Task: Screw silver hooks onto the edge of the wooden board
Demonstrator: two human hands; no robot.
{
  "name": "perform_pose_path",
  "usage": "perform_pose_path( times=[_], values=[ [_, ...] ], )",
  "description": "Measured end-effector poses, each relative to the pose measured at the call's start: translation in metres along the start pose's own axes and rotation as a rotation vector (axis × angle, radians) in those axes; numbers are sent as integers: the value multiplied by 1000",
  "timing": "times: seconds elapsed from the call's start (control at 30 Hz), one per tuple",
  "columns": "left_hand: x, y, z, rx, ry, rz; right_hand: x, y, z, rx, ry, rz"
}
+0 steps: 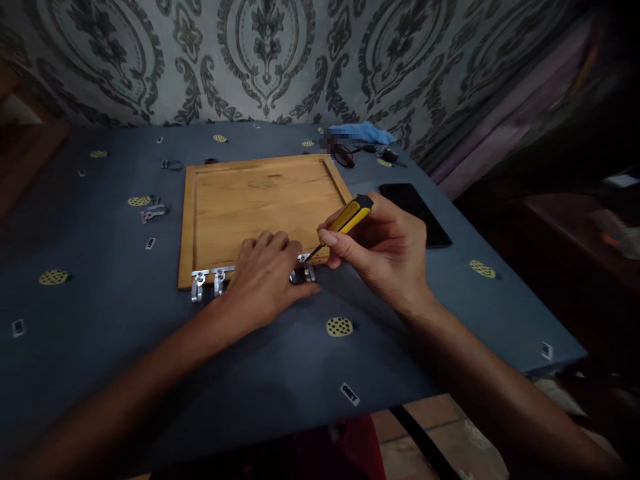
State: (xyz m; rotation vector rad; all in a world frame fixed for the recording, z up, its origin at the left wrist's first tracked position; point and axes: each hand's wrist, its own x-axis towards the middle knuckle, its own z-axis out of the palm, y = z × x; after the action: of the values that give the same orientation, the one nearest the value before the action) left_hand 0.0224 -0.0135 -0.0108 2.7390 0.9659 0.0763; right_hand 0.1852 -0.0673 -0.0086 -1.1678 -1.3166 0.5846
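Observation:
A yellow-and-black screwdriver [351, 213] is gripped in my right hand [390, 250], slanting down to the left. Its tip meets a metal hinge [303, 258] on the near edge of a wooden cabinet door [260, 207]. My left hand [265, 277] rests over that edge, fingers bent on the wood and thumb stretched out in front, with this hinge between thumb and forefinger. Left of it, two more silvery hinges [199, 283] sit along the same edge, their arms hanging over the front. What lies under my left palm is hidden.
Loose hinge parts [153, 212] and a small metal piece [171, 165] lie left of the door. A black phone or tablet [417, 213] is on the right. Behind are dark glasses [344, 155] and a blue cloth [367, 132]. The blue patterned tabletop [100, 320] meets a patterned wall.

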Motion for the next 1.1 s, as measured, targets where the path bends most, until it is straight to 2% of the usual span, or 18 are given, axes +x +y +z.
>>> perform_pose_path(
  times=[0.37,0.7,0.9,1.0,1.1],
  values=[
    [2,2,2,37,-10,-13,2,1,-3,4,-14,9],
    [2,1,4,17,9,8,9,-10,-12,22,-123,64],
    [2,0,3,-5,11,5,15,-7,-9,48,-55,63],
    [2,0,5,-7,21,5,20,-9,-9,32,-107,94],
    [1,-1,6,-1,43,12,27,-16,-11,57,-222,122]
  ],
)
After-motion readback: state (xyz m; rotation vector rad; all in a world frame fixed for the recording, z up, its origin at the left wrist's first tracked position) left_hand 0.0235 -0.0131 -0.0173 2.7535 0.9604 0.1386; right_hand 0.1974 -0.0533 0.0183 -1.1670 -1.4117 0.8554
